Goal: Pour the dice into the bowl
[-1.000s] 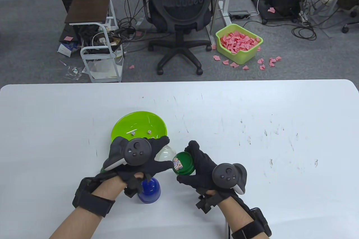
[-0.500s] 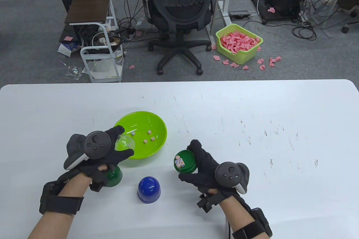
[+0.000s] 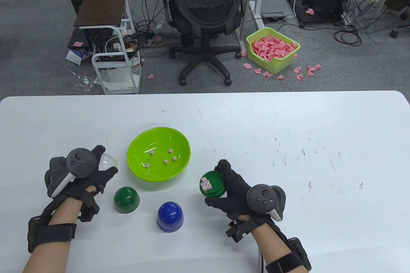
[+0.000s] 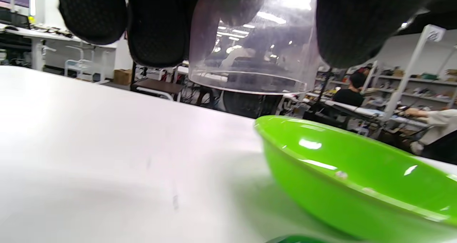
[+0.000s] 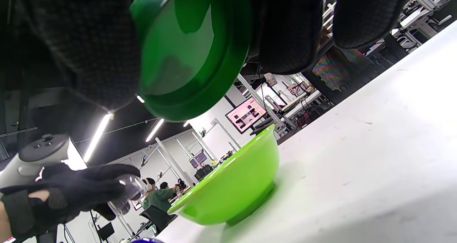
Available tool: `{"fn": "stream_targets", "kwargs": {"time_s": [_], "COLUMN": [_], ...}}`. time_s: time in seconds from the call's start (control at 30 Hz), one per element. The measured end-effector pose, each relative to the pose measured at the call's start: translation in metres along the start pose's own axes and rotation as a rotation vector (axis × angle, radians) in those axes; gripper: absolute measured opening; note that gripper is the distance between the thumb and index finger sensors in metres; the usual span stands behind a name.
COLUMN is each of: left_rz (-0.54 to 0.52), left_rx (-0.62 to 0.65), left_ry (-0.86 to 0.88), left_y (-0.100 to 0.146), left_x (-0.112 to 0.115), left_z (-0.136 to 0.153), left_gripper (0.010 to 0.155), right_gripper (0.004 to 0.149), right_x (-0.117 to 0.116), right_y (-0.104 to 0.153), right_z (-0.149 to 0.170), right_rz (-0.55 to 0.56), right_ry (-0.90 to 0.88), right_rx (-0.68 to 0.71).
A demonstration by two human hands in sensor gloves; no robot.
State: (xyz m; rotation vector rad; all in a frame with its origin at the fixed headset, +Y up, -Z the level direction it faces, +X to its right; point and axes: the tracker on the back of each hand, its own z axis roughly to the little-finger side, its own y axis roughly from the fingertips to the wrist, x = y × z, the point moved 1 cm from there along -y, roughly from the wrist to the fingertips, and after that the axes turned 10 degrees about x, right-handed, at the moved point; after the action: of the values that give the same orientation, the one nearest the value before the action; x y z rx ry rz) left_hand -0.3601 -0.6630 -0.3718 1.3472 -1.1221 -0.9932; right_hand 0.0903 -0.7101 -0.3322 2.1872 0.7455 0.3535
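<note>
The lime green bowl (image 3: 138, 145) sits mid-table with several white dice (image 3: 166, 161) inside. To its left, my left hand (image 3: 106, 161) holds a clear plastic cup (image 3: 108, 159) just above the table. In the left wrist view this clear cup (image 4: 253, 50) points mouth down, looks empty, and has dark fingers (image 4: 157, 25) round it beside the bowl (image 4: 357, 178). Right of the bowl, my right hand (image 3: 215, 184) grips a dark green round holder (image 3: 216, 189) with several dice (image 3: 205, 185) on it. The right wrist view has the holder's underside (image 5: 192, 50), the bowl (image 5: 232, 189) and the left hand (image 5: 71, 193).
A green dome cup (image 3: 127, 199) and a blue dome cup (image 3: 170, 216) stand mouth down on the white table (image 3: 288, 132), between my hands and nearer the front edge. An office chair (image 3: 205, 13) and a bin of pink paper (image 3: 273, 49) stand on the floor beyond.
My left hand carried the clear cup from beside the right hand, over the bowl, to the bowl's left. More dice now lie in the bowl. The right hand barely moved.
</note>
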Motion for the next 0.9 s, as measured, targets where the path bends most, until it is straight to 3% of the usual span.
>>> {"fn": "stream_targets", "kwargs": {"time_s": [0.27, 0.6, 0.9], "left_rz": [0.073, 0.183, 0.207], "left_rx": [-0.092, -0.134, -0.137], "left_ry": [0.006, -0.03, -0.026], "left_y": [-0.002, -0.005, -0.001], "left_x": [0.031, 0.068, 0.084], "left_z": [0.027, 0.04, 0.046], "left_gripper": [0.084, 0.086, 0.088], "right_gripper": [0.105, 0.105, 0.104], "right_x": [0.001, 0.002, 0.003], "right_y": [0.0, 0.0, 0.0], "right_z": [0.001, 0.002, 0.004], "right_rz": [-0.007, -0.006, 0.001], "right_ry": [0.002, 0.002, 0.005], "right_rx": [-0.004, -0.012, -0.024]}}
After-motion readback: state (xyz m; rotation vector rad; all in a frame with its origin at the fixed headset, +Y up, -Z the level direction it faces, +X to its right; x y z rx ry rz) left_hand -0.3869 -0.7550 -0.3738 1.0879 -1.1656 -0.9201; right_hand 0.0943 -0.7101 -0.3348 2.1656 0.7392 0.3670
